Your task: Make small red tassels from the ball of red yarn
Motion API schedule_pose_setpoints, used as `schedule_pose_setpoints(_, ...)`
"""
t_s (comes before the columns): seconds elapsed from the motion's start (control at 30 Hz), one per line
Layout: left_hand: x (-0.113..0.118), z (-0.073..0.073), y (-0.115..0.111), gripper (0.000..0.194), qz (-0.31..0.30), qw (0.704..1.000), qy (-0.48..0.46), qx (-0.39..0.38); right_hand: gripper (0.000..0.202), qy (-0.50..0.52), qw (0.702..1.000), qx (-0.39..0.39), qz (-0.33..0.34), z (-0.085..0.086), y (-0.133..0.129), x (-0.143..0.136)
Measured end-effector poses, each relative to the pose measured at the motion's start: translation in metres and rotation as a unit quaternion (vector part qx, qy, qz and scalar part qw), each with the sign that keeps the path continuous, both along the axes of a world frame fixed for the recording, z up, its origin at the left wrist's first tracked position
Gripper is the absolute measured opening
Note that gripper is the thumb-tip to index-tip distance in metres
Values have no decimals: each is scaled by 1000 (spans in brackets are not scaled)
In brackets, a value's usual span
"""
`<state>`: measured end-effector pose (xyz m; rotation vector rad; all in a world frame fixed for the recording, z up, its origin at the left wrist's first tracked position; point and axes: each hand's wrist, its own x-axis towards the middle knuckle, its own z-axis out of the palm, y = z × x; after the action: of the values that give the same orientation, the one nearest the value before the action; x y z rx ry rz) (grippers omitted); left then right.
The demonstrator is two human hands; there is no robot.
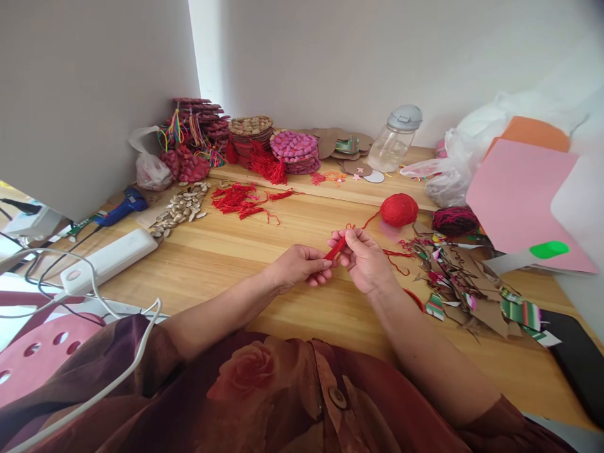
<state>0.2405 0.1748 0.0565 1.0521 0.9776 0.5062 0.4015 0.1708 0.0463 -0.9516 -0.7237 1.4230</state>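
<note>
As you grip it: a slim, smooth bundle of red thread, slanting above the wooden surface.
Left hand: your fingers are clamped on the bundle's lower end.
Right hand: your fingers pinch its looped upper end.
Yarn ball: round, red, just beyond your right hand.
Tassels: silky, red, loosely heaped.
Scraps: jagged brown cardboard, right of your hands.
</note>
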Motion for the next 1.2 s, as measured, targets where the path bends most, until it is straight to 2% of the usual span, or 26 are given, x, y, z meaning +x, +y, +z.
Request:
schedule_pose_setpoints(0.13,-5,1,-2,23,-17,1000,4,-8,25,38,999,-20,5,2,3,6)
schedule_pose_setpoints(0.23,-14,1,0,32,-26,1000,-7,-14,23,59,998,-29,12,3,4,9)
schedule_pose_setpoints(0.4,-30,1,7,35,36,999,-26,-1,15,69,997,-39,18,4,4,9)
schedule_pose_setpoints(0.5,-29,2,6,41,59,997,-36,17,12,73,996,-44,17,4,3,8)
schedule_pose_setpoints(0.6,-19,3,3,51,49,998,-36,23,11,77,996,-50,19,4,3,6)
schedule_pose_setpoints(0.77,0,3,0,28,52,996,5,72,12,85,995,-55,26,5,2,4)
schedule_pose_setpoints(0.83,4,3,1,24,61,994,11,88,12,87,995,-50,25,6,2,4)
schedule_pose_setpoints(1.2,3,-10,-1,18,93,995,-14,17,16,102,994,-38,-3,4,1,1)
